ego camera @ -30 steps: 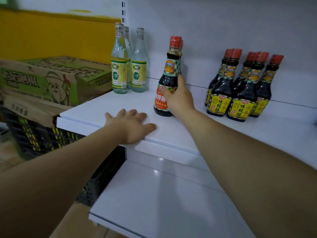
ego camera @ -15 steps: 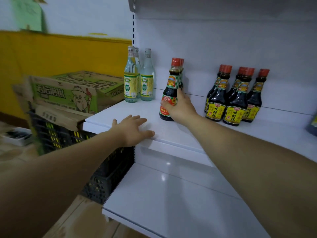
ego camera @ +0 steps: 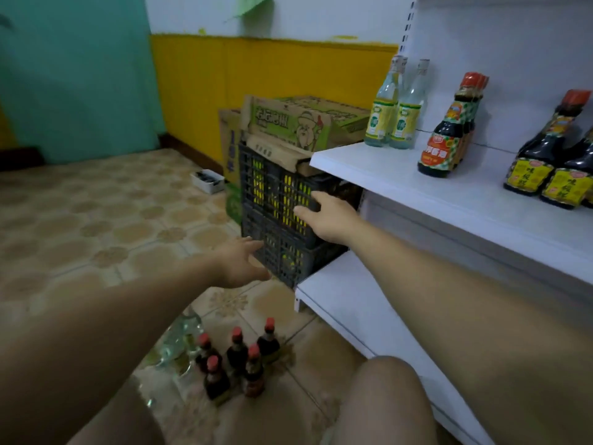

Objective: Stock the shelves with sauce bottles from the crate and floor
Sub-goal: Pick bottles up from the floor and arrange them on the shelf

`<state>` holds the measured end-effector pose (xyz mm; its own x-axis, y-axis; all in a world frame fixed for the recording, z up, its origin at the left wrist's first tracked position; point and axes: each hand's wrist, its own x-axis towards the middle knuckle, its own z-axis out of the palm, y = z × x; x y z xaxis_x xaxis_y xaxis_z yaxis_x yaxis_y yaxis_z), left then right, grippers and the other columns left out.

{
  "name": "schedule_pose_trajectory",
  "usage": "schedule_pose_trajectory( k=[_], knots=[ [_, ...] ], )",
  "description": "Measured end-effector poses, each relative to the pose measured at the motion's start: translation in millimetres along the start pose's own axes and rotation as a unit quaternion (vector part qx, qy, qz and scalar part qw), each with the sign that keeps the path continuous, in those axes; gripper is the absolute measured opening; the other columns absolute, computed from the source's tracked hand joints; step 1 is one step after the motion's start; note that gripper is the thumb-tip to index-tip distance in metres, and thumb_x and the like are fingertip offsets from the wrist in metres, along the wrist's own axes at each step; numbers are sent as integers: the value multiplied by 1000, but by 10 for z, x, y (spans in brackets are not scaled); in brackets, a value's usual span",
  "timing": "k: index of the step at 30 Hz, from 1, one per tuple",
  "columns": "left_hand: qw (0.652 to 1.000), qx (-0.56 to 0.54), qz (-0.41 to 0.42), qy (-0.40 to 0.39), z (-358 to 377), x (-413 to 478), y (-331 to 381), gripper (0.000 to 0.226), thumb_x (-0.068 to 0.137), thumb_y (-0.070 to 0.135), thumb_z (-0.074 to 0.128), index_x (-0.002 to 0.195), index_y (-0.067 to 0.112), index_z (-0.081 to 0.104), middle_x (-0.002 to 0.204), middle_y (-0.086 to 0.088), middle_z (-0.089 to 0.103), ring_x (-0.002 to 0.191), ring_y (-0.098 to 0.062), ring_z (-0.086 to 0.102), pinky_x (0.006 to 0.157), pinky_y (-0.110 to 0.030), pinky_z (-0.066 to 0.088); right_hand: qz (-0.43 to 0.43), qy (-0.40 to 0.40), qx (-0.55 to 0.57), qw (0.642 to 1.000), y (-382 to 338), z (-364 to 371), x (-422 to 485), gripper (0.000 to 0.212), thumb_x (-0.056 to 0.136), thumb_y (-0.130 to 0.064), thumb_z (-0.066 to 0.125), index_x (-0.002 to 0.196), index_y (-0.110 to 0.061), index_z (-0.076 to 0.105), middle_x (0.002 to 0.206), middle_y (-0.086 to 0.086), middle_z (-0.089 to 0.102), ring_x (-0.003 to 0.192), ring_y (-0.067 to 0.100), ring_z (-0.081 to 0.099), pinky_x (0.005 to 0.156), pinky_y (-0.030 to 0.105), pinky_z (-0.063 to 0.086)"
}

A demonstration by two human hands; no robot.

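While five small dark sauce bottles with red caps [ego camera: 236,356] stand near on the tiled floor [ego camera: 96,226], left hand [ego camera: 240,263] and right hand [ego camera: 329,216] hover open, empty, at the black slatted plastic crate [ego camera: 272,200] farther off. Advice: grip opposite sides evenly; green cardboard box [ego camera: 288,123] rides on top.

Under you, the floor [ego camera: 96,226] is laid with beige tiles patterned in brownish hexagons and flower shapes. Ahead you face a wall with a yellow lower band [ego camera: 272,78] under white paint [ego camera: 321,14], with a teal wall [ego camera: 73,75] to its left. On your right stands a white shelving unit [ego camera: 449,200] with a slotted upright [ego camera: 408,24], in soft, even light.
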<state>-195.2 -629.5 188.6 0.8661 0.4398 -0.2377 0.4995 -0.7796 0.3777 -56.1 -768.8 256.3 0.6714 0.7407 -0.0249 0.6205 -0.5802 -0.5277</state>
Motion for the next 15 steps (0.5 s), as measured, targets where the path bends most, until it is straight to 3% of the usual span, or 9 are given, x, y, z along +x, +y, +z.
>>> schedule_pose_trajectory(
  k=[7,15],
  knots=[
    [993,-6,-119,-17,398,-736,-949,83,87,55,56,152,27,15,160,-1,10,146,-23,17,117,-39,21,-34,-137,-28,990,-507,1152,-74,71,95,-57,45,154,-24,21,159,3,23,141,29,31,109,41,34],
    [971,-102,-204,-77,1081,-647,-1831,85,86,47,62,152,21,16,159,-3,16,144,-23,21,114,-33,24,-57,-266,-42,961,-559,2288,203,66,96,-45,51,151,-19,27,155,4,34,139,25,36,109,35,34]
  ],
)
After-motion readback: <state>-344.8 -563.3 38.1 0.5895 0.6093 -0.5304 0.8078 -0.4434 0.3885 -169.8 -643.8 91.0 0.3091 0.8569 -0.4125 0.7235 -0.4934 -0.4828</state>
